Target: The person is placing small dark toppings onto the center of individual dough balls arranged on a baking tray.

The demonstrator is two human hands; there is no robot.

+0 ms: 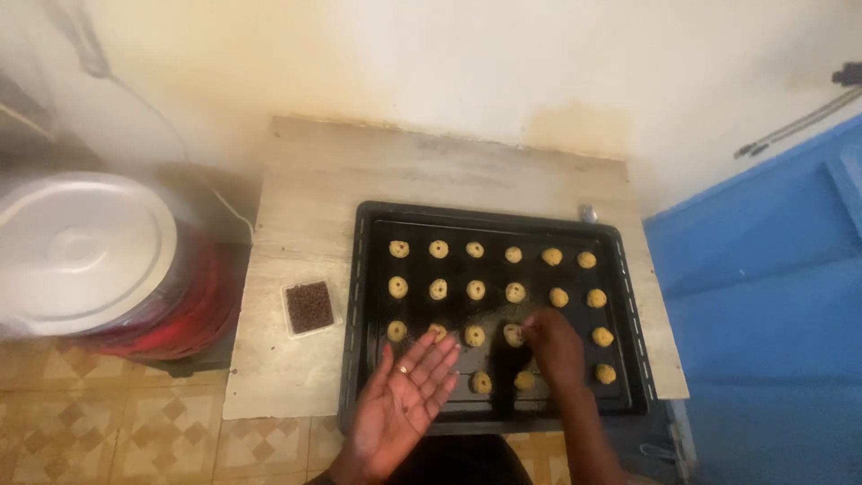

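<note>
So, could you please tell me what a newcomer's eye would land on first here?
Most striking is the black baking tray at the centre of the pale table, lined with rows of small dough balls. Over its near edge, the left hand lies palm-up while the right hand touches one ball. A small tub of chocolate chips sits left of the tray.

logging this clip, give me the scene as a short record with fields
surface: small wooden table against a pale wall
tray: black baking tray holding rows of dough balls
left hand: left hand open, palm up, over the tray's near edge
right hand: right hand fingertips at a dough ball in the third row
beside tray: small dish of chocolate chips
floor left: white-lidded red bucket
</note>
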